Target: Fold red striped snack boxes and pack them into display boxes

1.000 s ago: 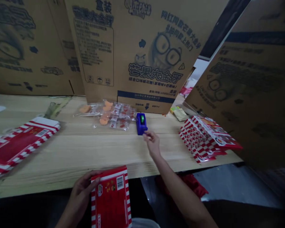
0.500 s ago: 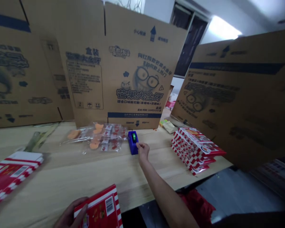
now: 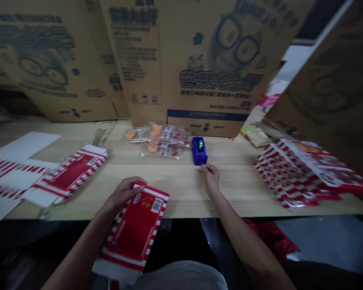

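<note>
My left hand (image 3: 125,194) grips the top left edge of a red box with white-striped sides (image 3: 134,229). The box tilts over the table's front edge, its white flap toward me. A blue tape dispenser (image 3: 199,151) with a green core stands on the table. At its near end, the fingertips of my right hand (image 3: 211,176) are pinched together; whatever they hold is too small to make out. Behind and left of the dispenser lie clear packets with orange pieces (image 3: 163,141).
At left, a red box (image 3: 74,171) lies by unfolded white and striped card (image 3: 30,147). A stack of red-and-white boxes (image 3: 302,173) is at right. Large cardboard cartons (image 3: 181,84) wall the back. A yellow-green packet (image 3: 255,135) lies by the right carton.
The view has tipped down and shifted left. My right hand has drawn from the dispenser's right side to its near end, fingers still pinched. My left hand still holds the red box, now more visible.
</note>
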The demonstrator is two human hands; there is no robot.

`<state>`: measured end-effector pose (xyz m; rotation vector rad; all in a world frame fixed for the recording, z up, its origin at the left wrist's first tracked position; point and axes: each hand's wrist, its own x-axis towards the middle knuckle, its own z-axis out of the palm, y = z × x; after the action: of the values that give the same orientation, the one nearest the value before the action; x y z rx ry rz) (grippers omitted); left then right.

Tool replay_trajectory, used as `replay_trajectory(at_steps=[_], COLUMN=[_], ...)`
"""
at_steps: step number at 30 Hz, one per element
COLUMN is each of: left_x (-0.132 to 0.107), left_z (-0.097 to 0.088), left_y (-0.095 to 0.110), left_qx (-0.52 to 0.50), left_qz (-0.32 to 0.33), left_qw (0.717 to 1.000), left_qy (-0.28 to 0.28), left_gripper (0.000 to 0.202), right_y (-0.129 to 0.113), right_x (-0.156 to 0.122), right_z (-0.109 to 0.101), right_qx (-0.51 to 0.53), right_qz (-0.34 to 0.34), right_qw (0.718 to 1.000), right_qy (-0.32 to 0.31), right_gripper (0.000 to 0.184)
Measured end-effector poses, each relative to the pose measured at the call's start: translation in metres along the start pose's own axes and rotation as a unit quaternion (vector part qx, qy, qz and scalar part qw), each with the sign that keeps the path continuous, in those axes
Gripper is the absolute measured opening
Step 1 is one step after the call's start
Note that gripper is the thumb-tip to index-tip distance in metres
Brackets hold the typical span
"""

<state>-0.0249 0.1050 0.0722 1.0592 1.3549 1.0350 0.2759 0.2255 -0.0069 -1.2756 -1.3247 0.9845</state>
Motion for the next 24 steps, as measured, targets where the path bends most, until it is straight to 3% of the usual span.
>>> replay_trajectory(at_steps=[3, 6, 7, 9, 11, 14, 16, 18, 19, 20, 21, 23, 24], left_x=[0.000, -0.001, -0.002, -0.005, -0.009, -0.016, -0.020, -0.022, -0.023, -0.023, -0.024, -0.029, -0.034], left_z=[0.005, 0.012, 0.013, 0.013, 0.008, -0.007, -0.021, -0.036, -0.044, -0.053, -0.062, -0.081, -0.092], left_y=[0.004, 0.002, 0.001, -0.001, -0.001, -0.002, -0.004, -0.010, -0.014, -0.019, -0.026, -0.044, -0.056], left_qx=[0.012, 0.001, -0.001, 0.000, 0.004, 0.003, -0.012, -0.044, -0.068, -0.098, -0.137, -0.207, -0.221], left_qz=[-0.016, -0.009, 0.000, 0.019, 0.037, 0.057, 0.067, 0.069, 0.064, 0.054, 0.035, -0.010, -0.028], left_qw=[0.998, 0.996, 0.997, 0.997, 0.997, 0.995, 0.993, 0.991, 0.992, 0.992, 0.990, 0.965, 0.941], left_qy=[-0.066, -0.084, -0.083, -0.075, -0.061, -0.077, -0.100, -0.105, -0.088, -0.054, 0.000, 0.164, 0.254], left_gripper=[0.027, 0.027, 0.024, 0.016, 0.012, 0.013, 0.017, 0.022, 0.024, 0.026, 0.029, 0.035, 0.037], right_y=[-0.024, -0.055, -0.063, -0.072, -0.074, -0.067, -0.063, -0.061, -0.062, -0.064, -0.068, -0.079, -0.085], right_x=[-0.027, -0.050, -0.055, -0.061, -0.060, -0.051, -0.044, -0.036, -0.029, -0.020, -0.007, 0.031, 0.055], right_z=[0.031, 0.060, 0.068, 0.078, 0.085, 0.097, 0.112, 0.136, 0.151, 0.168, 0.187, 0.228, 0.249], right_qx=[0.032, -0.021, -0.060, -0.140, -0.174, -0.112, -0.061, -0.023, -0.009, -0.001, -0.014, -0.101, -0.162], right_qz=[0.013, -0.066, -0.098, -0.121, -0.074, 0.037, 0.110, 0.169, 0.181, 0.169, 0.127, -0.014, -0.095], right_qw=[0.983, 0.919, 0.902, 0.893, 0.895, 0.879, 0.830, 0.738, 0.688, 0.655, 0.657, 0.736, 0.784], right_qy=[-0.182, -0.388, -0.416, -0.410, -0.405, -0.462, -0.543, -0.653, -0.703, -0.736, -0.743, -0.669, -0.591], right_gripper=[0.034, 0.025, 0.022, 0.021, 0.022, 0.027, 0.045, 0.058, 0.062, 0.064, 0.062, 0.049, 0.040])
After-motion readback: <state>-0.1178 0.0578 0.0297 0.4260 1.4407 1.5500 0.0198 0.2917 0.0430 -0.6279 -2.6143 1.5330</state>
